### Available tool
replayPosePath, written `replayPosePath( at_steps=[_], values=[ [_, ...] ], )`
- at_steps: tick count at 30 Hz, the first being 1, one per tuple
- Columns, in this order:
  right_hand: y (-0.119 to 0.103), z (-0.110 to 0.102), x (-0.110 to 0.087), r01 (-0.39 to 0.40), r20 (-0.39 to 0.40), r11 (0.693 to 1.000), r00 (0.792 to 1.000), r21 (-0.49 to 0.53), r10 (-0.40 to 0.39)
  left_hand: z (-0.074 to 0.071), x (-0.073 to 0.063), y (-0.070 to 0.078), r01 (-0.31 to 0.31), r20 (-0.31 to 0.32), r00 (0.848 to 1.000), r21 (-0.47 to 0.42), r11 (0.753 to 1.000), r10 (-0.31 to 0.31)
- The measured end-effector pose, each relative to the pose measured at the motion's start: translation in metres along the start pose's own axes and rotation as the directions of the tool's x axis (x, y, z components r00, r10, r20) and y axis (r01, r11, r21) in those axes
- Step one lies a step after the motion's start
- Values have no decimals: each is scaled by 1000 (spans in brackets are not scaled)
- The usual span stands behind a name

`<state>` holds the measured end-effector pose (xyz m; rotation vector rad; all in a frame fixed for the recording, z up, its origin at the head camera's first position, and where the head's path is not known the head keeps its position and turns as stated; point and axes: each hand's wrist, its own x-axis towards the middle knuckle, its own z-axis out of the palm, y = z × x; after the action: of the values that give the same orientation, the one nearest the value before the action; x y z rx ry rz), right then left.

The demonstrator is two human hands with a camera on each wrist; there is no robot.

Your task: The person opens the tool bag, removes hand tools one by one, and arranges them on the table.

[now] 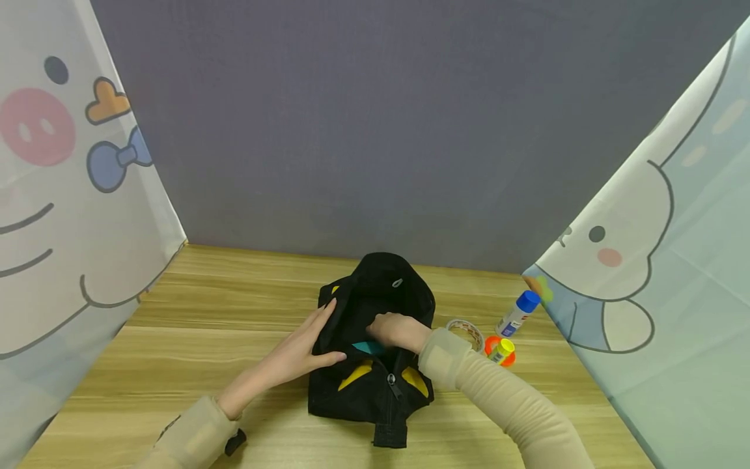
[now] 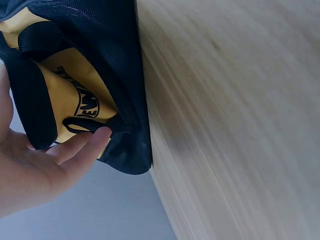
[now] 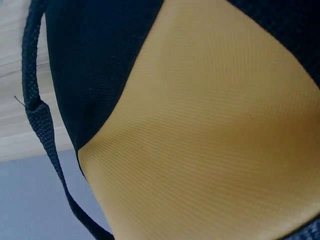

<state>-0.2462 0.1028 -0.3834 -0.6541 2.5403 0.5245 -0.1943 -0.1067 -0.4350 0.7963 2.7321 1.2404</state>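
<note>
A black and yellow tool bag (image 1: pixel 351 400) stands unzipped on the wooden table, its mouth gaping. My left hand (image 1: pixel 305 348) grips its left rim, thumb over the front edge; in the left wrist view, fingers (image 2: pixel 82 150) bend against the outside beside a strap. Down in the opening is my right hand (image 1: pixel 395 329), its fingertips hidden. Next to it, inside the bag, shows a flat teal item (image 1: pixel 369 347); whether the fingers hold it is unclear. Yellow bag fabric (image 3: pixel 210 120) fills most of the right wrist view, where no hand shows.
Right of the bag are a tape roll (image 1: pixel 465 331), a white glue stick with a blue cap (image 1: pixel 515 316), and a small yellow container (image 1: pixel 502 350) at an orange-red ring (image 1: pixel 511 359). A grey wall (image 1: pixel 351 130) backs the table; printed curtains (image 1: pixel 621 260) flank it.
</note>
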Motion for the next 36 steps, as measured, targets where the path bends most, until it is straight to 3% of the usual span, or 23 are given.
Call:
replayPosePath(
  at_steps=[12,36],
  values=[
    [5,-2,2,-39,-17,999,999,5,39,1,1,2,-15,-1,1000,-3,1000,15],
    [16,-14,-8,11,-73,986,997,169,1,1,-1,3,-10,-5,1000,-14,1000,10]
  ],
)
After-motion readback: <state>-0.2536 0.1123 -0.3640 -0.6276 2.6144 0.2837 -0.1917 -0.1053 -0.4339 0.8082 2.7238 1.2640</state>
